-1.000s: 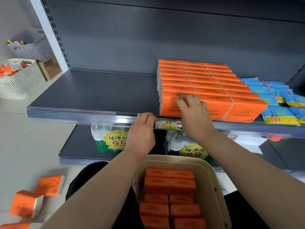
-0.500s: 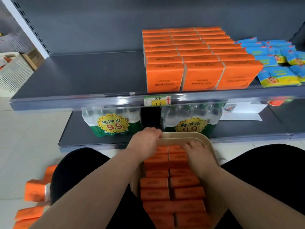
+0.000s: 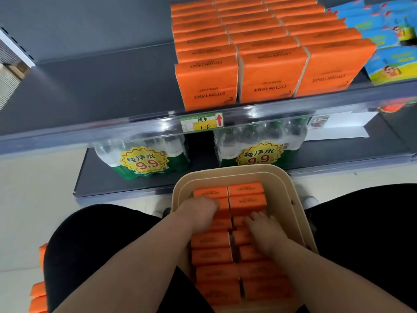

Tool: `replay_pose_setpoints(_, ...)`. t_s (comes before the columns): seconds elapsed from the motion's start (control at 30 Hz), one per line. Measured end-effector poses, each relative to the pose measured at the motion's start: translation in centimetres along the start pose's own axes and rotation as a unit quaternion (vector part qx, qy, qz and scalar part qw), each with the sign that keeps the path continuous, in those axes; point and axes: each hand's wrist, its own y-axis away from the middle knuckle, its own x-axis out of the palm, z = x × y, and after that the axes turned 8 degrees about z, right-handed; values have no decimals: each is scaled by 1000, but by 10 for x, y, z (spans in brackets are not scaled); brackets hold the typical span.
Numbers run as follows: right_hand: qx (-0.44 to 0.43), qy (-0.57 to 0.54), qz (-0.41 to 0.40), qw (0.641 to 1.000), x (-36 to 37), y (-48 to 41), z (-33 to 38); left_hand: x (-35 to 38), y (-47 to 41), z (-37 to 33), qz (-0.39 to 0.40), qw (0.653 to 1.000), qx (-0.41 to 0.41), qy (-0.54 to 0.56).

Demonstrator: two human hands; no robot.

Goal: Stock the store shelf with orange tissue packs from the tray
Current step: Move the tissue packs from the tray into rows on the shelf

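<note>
Grey metal shelf (image 3: 101, 86) lies bare at 10 o'clock, beside 3 stocked orange rows (image 3: 270, 71). In the beige plastic tray (image 3: 283, 195) at 6, left hand (image 3: 198, 214) curls over orange tissue packs (image 3: 211, 241), grip unclear; right hand (image 3: 265, 233) rests loose-fingered. Both sit nearer than 0.5 s ago.

Orange tissue packs (image 3: 212, 241), beige tray (image 3: 291, 188), grey shelf (image 3: 101, 86)

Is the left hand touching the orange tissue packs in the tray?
Touching. The head view shows the left hand with fingers curled down among the orange tissue packs in the tray.
</note>
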Motion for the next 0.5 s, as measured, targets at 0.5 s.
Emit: replay_pose_setpoints(0.5, 14, -42, -68, 997, -15, 4, -2, 32, -15, 4, 128, 992, -17, 3)
